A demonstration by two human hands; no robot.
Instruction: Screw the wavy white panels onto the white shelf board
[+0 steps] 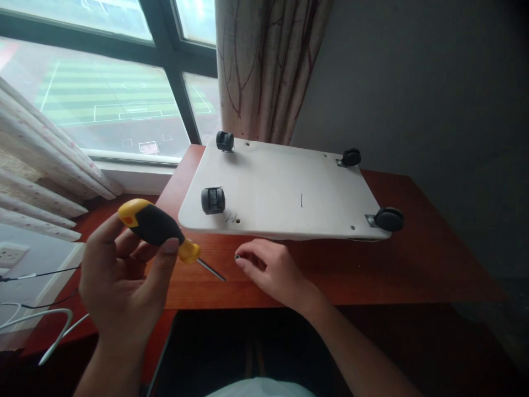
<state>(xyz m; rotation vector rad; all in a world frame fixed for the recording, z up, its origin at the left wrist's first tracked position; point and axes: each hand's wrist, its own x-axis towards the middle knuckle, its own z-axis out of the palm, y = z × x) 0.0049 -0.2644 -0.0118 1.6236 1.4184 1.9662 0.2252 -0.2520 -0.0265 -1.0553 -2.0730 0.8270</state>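
Note:
My left hand [128, 264] is closed around the yellow-and-black handle of a screwdriver [159, 226]. Its metal shaft points down and to the right, over the table. My right hand [273, 270] pinches a small dark piece, perhaps a screw [237, 257], between thumb and forefinger; it is too small to be sure. Just beyond both hands lies a white board [273, 182] with rounded corners. Black casters stand near its corners: a near left caster [213, 200], a far left caster [225, 141], a far right caster [351, 157] and a near right caster [389, 219].
Under the board is a reddish-brown wooden table [430, 248]. A window [111, 99] fills the far left, with a patterned curtain [268, 66] beside it. White and black cables [53, 311] hang at the lower left near a wall socket [12, 255].

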